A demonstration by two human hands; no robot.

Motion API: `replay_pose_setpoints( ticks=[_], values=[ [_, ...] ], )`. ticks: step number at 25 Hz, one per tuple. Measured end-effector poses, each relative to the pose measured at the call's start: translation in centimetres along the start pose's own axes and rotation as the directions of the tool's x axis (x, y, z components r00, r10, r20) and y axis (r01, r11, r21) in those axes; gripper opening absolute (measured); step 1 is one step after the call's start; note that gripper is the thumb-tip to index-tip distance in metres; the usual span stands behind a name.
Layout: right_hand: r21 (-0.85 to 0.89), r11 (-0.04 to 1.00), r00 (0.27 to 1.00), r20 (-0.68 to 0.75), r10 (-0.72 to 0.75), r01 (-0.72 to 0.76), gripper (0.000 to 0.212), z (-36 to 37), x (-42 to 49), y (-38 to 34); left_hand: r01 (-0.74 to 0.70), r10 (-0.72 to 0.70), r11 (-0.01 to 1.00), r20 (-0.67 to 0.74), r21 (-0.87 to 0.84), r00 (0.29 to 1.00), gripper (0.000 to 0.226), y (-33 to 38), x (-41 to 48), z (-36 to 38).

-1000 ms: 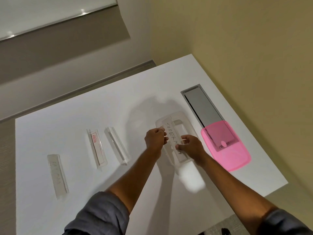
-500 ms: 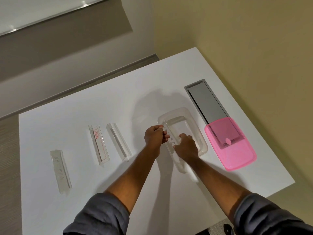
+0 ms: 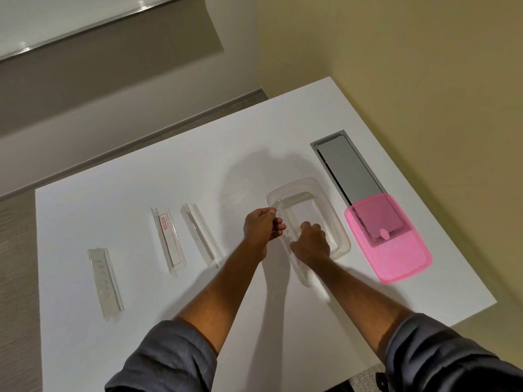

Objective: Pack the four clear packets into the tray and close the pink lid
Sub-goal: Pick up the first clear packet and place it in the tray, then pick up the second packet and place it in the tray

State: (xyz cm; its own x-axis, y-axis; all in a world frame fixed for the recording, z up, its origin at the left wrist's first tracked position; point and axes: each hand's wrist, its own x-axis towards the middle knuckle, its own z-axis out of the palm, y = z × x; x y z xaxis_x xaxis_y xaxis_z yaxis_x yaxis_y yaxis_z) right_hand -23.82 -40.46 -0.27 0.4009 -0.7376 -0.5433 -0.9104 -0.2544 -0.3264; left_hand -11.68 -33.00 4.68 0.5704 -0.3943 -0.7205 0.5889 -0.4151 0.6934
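Here both hands are gripping one clear packet (image 3: 286,236) along the left side of the clear tray (image 3: 331,213), its near end sticking out past the tray's near rim. The left hand (image 3: 261,229) is pinching the packet's far part with fingers curled tight, and the right hand (image 3: 310,244) is closing over its middle, knuckles up. The tray is sitting on the white table (image 3: 141,193), otherwise looking bare inside. The pink lid (image 3: 396,250) is lying flat just right of the tray, partly covering a grey metal panel (image 3: 348,168) set in the table. Three more packets are lying well left of the tray: a plain one (image 3: 201,234) nearest, a red-labelled one (image 3: 168,241) beside it, and a handwritten one (image 3: 105,281) farthest left.
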Motion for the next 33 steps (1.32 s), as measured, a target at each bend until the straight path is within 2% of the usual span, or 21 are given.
replay_pose_setpoints(
  ticks=[4, 7, 12, 16, 19, 23, 26, 29, 32, 33],
  values=[
    [0.033, 0.999, 1.000, 0.022, -0.004, 0.003, 0.061, -0.3, 0.1, 0.2, 0.019, -0.018, 1.000, 0.018, -0.013, 1.000, 0.014, 0.2, -0.2, -0.4],
    [0.141, 0.990, 1.000, 0.004, -0.009, 0.008, 0.063, -1.3, 0.1, 0.5, 0.026, -0.026, 0.999, 0.022, -0.021, 0.999, 0.017, 0.1, -0.7, -1.3],
    [0.329, 0.937, 0.982, -0.182, -0.059, 0.117, 0.050, -4.0, -1.2, 0.2, 0.037, -0.036, 0.998, 0.011, -0.053, 0.999, 0.019, -0.5, -1.9, -4.5],
    [0.419, 0.882, 0.966, -0.221, -0.132, 0.217, 0.036, -5.2, -4.0, -2.9, 0.026, -0.030, 0.997, -0.050, -0.072, 0.998, 0.019, -1.5, -2.7, -8.5],
    [0.432, 0.849, 0.946, -0.241, -0.218, 0.306, 0.031, -3.9, -6.1, -6.1, 0.001, -0.016, 0.995, -0.150, -0.104, 0.989, 0.018, -2.5, -2.9, -11.6],
    [0.427, 0.836, 0.939, -0.177, -0.295, 0.344, 0.029, -0.6, -7.2, -10.3, -0.032, -0.003, 0.992, -0.274, -0.124, 0.962, 0.021, -3.9, -3.0, -15.4],
    [0.377, 0.857, 0.934, -0.076, -0.350, 0.352, 0.034, 2.1, -7.6, -12.5, -0.019, 0.004, 0.999, -0.320, -0.046, 0.948, 0.023, -5.0, -3.2, -17.8],
    [0.322, 0.875, 0.921, 0.023, -0.389, 0.362, 0.042, 4.7, -7.6, -13.8, 0.026, -0.026, 1.000, -0.284, -0.003, 0.958, 0.025, -5.7, -3.5, -19.3],
    [0.254, 0.895, 0.910, 0.102, -0.402, 0.367, 0.050, 7.1, -7.3, -14.9, 0.076, -0.075, 0.997, -0.224, -0.004, 0.972, 0.014, -6.1, -3.2, -20.1],
    [0.239, 0.902, 0.910, 0.126, -0.395, 0.359, 0.054, 7.7, -7.2, -15.3, 0.088, -0.084, 0.996, -0.207, 0.012, 0.975, 0.018, -6.3, -3.0, -20.2]
  ],
)
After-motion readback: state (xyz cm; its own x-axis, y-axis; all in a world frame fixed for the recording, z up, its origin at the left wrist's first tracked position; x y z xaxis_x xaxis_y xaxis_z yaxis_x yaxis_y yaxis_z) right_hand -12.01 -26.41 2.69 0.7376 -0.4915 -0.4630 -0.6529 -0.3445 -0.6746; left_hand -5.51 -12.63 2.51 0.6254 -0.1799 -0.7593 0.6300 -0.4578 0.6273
